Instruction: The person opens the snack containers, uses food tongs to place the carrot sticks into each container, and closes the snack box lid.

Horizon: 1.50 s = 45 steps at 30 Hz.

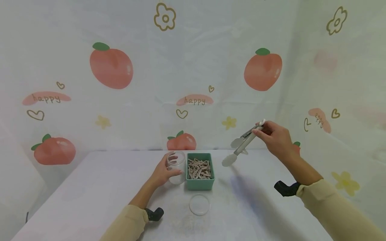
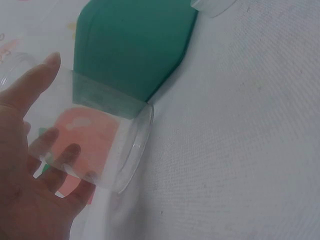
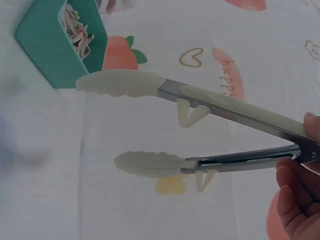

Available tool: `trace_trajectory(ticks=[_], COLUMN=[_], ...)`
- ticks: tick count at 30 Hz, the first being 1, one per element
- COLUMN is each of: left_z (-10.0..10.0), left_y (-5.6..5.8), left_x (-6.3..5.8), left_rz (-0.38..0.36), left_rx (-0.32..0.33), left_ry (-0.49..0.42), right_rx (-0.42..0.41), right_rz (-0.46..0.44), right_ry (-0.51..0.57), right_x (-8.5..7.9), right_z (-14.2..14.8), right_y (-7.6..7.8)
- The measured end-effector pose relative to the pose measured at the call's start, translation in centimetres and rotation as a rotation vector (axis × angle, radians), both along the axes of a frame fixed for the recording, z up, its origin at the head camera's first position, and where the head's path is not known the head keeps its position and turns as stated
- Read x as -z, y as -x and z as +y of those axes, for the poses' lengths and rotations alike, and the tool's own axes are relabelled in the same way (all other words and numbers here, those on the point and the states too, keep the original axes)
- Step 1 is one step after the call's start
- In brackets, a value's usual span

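Note:
My left hand grips a clear, lidless jar, with the thumb on the near side and the fingers around the far side. The jar stands upright, close to the left side of a green rectangular box. Inside that box lies a pile of beige, bent strip-like pieces, whose kind I cannot tell. Up to the right, my right hand holds kitchen tongs by their hinge end. In the right wrist view the tongs' pale scalloped tips are spread, with nothing between them.
A clear round lid lies flat on the white tabletop, nearer to me than the box. Behind the table hangs a white backdrop printed with fruit, hearts and flowers. Black bands are on both wrists.

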<state>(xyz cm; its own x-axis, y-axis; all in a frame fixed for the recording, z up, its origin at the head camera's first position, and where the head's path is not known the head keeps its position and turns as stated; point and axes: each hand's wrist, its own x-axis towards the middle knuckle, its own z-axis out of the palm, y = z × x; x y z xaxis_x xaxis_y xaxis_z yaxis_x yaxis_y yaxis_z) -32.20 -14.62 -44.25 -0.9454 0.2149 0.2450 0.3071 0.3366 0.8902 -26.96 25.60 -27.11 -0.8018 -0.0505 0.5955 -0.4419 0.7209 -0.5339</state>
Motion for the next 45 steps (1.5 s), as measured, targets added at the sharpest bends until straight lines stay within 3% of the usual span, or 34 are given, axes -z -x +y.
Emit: trace_trajectory(ticks=[10, 22, 45], left_z=[0.0, -0.3, 0.0], left_y=[0.0, 0.1, -0.1], left_x=[0.1, 0.2, 0.2], left_rz=[0.011, 0.013, 0.011], left_rx=[0.007, 0.012, 0.002], left_ry=[-0.010, -0.011, -0.023], right_rx=[-0.049, -0.136, -0.213], right_rz=[0.121, 0.239, 0.140], right_ry=[0.065, 0.112, 0.070], right_x=[-0.6, 0.3, 4.0], right_z=[-2.0, -4.4, -8.2], right_y=[0.7, 1.5, 2.3])
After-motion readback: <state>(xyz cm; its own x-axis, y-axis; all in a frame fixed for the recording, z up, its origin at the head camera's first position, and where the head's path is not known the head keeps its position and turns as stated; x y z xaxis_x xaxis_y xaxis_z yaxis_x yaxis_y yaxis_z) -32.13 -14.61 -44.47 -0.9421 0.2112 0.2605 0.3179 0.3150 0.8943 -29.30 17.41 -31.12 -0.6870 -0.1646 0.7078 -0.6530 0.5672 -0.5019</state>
